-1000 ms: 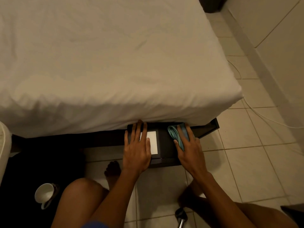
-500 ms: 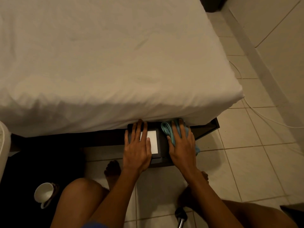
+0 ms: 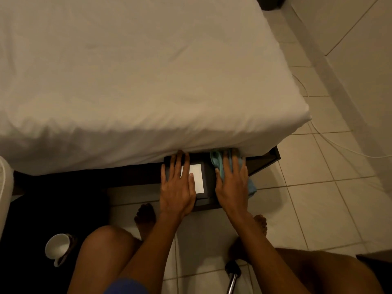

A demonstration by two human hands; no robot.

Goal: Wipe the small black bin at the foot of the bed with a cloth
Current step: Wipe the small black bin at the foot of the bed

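Observation:
The small black bin (image 3: 209, 179) sits on the floor at the foot of the bed, partly under the overhanging white sheet; a white panel (image 3: 197, 177) shows on its top. My left hand (image 3: 177, 185) lies flat on the bin's left side, fingers spread, steadying it. My right hand (image 3: 232, 183) presses a light blue cloth (image 3: 218, 164) against the bin's right side, fingertips tucked under the sheet. A corner of the cloth hangs out below my little finger.
The white-sheeted bed (image 3: 137, 81) fills the upper view over a dark frame (image 3: 265, 160). A white cup (image 3: 58, 248) lies on a dark mat at lower left. A white cable (image 3: 331, 143) runs over the tiled floor at right. My knees and feet are below, beside a metal handle (image 3: 233, 274).
My right hand with the cloth has slid left and forward along the bin's right side, reaching up under the sheet. My left hand has stayed in place on the bin.

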